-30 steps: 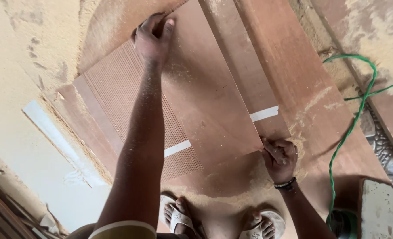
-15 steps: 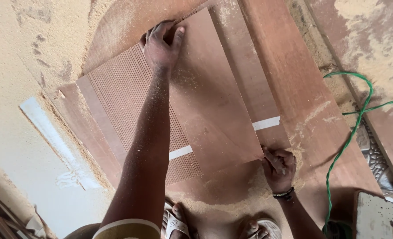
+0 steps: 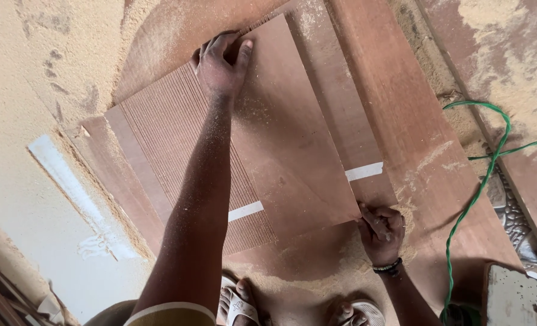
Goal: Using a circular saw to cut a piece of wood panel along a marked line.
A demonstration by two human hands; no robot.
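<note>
Upper centre of frame: left hand (image 3: pixel 220 60) fingers together, pressed flat on far edge of reddish plywood panel (image 3: pixel 280 133), half ribbed, half smooth. Lower right: right hand (image 3: pixel 380 226) fingers curled, pinching panel's near corner. Sawdust (image 3: pixel 317 265) over boards beneath; green cord (image 3: pixel 480 181) far right.

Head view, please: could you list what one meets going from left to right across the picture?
Pale strip on the sawdust floor → left hand flat on the ribbed brown panel → right hand at the panel's near corner → green cord.
</note>
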